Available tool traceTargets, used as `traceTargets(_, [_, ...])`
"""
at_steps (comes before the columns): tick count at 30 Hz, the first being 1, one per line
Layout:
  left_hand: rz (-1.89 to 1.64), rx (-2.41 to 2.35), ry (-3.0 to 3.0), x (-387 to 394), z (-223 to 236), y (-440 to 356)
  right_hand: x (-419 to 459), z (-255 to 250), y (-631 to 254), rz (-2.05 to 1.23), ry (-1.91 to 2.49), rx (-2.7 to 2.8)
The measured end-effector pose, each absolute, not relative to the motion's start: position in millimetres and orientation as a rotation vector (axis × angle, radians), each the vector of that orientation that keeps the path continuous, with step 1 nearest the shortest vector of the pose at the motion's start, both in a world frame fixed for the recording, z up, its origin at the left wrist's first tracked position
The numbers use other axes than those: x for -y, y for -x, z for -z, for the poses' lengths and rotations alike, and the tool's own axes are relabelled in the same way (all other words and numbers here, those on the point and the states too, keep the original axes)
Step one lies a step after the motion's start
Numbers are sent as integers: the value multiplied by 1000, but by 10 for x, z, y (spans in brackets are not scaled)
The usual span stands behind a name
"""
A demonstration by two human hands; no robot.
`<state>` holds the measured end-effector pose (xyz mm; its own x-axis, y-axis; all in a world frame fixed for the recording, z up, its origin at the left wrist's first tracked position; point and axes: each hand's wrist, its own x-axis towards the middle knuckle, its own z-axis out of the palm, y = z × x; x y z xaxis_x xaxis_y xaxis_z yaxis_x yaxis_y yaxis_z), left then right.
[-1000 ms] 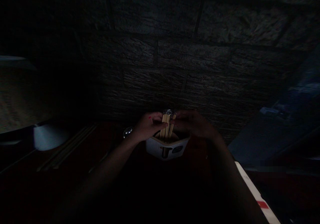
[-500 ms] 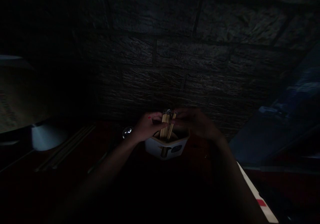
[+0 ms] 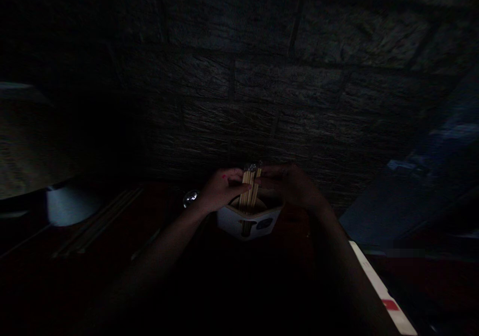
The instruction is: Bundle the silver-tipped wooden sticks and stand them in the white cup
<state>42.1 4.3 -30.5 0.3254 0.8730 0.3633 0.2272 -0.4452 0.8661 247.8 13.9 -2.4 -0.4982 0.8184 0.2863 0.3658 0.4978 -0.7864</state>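
Observation:
A bundle of slim pale wooden sticks, which look like chopsticks [image 3: 247,193], stands upright in a white box-shaped holder [image 3: 230,224] with dark cut-outs in its front. Shiny clear wrapping glints around their top ends. My left hand [image 3: 220,191] closes on the bundle from the left, thumb across the front. From the right, my right hand [image 3: 290,187] has its fingers pressed to the rightmost chopsticks near their tops. Deep shadow hides parts of both hands and the inside of the holder.
Behind the holder rises a dark stone-block wall [image 3: 262,81]. Several long thin sticks [image 3: 101,221] lie at left, near a pale cone-like object [image 3: 73,206]. A shiny round object [image 3: 190,198] sits by my left wrist. A white strip with a red mark [image 3: 374,276] is at right.
The chopsticks at the right have swung in from a slant to stand closer against the bundle, with my right fingers moving slightly left. My left hand stays in place.

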Motion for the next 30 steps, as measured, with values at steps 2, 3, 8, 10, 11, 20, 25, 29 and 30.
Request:
traceTargets(2, [-1129, -985, -1870, -41, 301, -422, -139, 29, -2484, -884, 965, 2097])
traceTargets(3, [-1129, -987, -1863, -39, 300, -424, -133, 26, -2485, -897, 961, 2103])
traceTargets(8, [-1130, -957, -1836, -40, 306, -433, -105, 9, -2474, -962, 1009, 2102])
traceTargets(10, [-1130, -960, -1840, -47, 311, -428, -111, 18, -2475, -986, 1022, 2086])
traceTargets(11, [-1125, -964, -1839, -51, 314, -424, -119, 26, -2477, -996, 1016, 2084])
traceTargets(20, [-1070, -941, -1790, -67, 336, -420, -164, 69, -2488, -1024, 993, 2093])
traceTargets(25, [-1086, -925, -1817, -58, 327, -410, -142, 30, -2495, -1068, 949, 2091])
traceTargets(29, [-1081, -928, -1810, -60, 327, -409, -137, 18, -2502, -1121, 942, 2054])
traceTargets(30, [-1081, -932, -1809, -62, 327, -411, -139, 19, -2502, -1123, 947, 2051])
